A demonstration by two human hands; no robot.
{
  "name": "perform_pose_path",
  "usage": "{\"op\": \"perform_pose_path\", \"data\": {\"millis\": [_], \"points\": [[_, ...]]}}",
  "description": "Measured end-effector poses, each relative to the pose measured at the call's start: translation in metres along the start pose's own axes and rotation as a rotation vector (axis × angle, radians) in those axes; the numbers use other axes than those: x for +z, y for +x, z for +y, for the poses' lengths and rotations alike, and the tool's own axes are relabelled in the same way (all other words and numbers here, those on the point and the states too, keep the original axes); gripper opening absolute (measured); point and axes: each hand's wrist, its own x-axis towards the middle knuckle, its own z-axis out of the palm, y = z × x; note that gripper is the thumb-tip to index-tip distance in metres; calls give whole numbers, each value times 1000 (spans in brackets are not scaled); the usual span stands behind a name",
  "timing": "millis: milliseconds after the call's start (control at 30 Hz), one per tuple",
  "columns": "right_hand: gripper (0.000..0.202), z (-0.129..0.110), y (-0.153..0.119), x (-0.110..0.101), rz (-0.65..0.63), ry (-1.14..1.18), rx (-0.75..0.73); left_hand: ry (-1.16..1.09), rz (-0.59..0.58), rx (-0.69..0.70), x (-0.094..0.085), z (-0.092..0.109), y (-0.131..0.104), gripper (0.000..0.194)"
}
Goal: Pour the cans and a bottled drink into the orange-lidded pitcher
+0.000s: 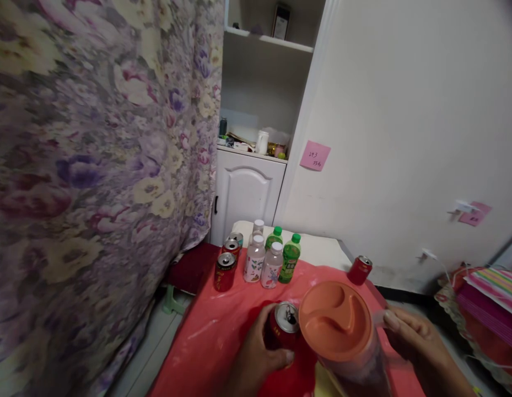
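Observation:
My left hand (259,353) is wrapped round a red drink can (284,325), its silver top facing up with the tab showing. Right beside the can stands a clear container with an orange lid (336,320); its lower part is cut off by the frame. My right hand (413,336) is closed at the container's right side, thumb and fingers on a see-through part that looks like its handle. Beyond my hands are white-capped bottles (272,266), green bottles (291,259) and red cans (225,273). Another red can (360,269) stands at the right.
A red plastic cover (189,336) lies over the table. At the left hangs a floral curtain (115,138), near a dark red stool (189,267). Behind are a white cabinet (251,190) and a wall with a pink note (315,155). Striped cloth (495,289) lies at far right.

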Motion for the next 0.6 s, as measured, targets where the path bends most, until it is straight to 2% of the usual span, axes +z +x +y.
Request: {"op": "perform_pose_path", "data": {"millis": [367, 600], "points": [[51, -1, 1, -2, -1, -22, -7, 4, 21, 26, 2, 6, -1, 76], [53, 5, 2, -6, 9, -26, -10, -28, 14, 20, 0, 3, -2, 79]]}}
